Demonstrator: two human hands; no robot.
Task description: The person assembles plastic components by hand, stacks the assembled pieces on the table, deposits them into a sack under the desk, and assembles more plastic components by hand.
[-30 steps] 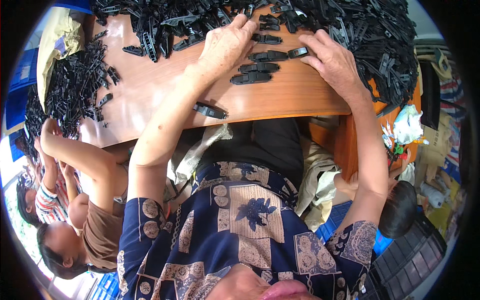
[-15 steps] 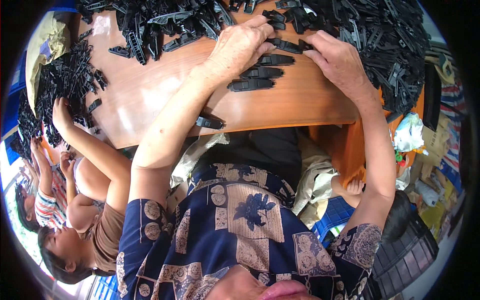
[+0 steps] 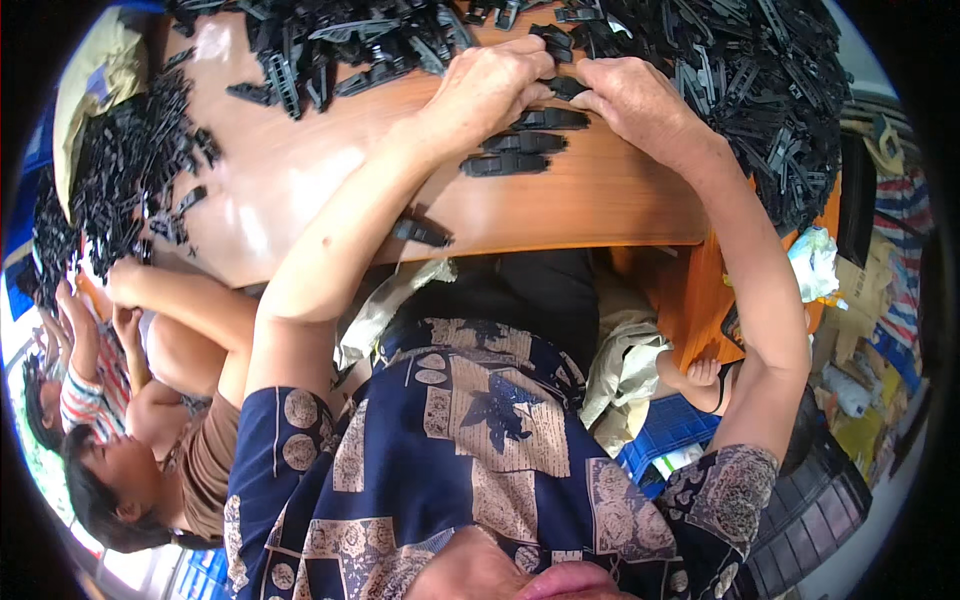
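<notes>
Near the far middle of the wooden table, my left hand (image 3: 495, 82) and my right hand (image 3: 640, 108) grip a black plastic clip-like part (image 3: 567, 87) from its two ends. The fingers of both are closed, and they cover most of the part's ends. Whether a second, smaller piece sits under my right fingertips is hidden. Just nearer to me lie similar black parts in a slanting row: one (image 3: 550, 120) by my left fingertips, another (image 3: 523, 142) below it, and a third (image 3: 505, 163) nearest. Under my left forearm, a single black part (image 3: 420, 232) lies close to the table edge.
Heaps of loose black plastic pieces cover the back (image 3: 350, 40), the right side (image 3: 770, 100) and the left (image 3: 135, 150) of the table (image 3: 610, 205). A tan sack (image 3: 105, 75) leans over the left heap. A co-worker (image 3: 185, 400) sits at the left. Blue crates (image 3: 665, 435) stand below.
My right hand has moved left, closer to my left hand; the small black piece at its fingertips is now hidden. The co-worker's raised hand has come down from the left heap.
</notes>
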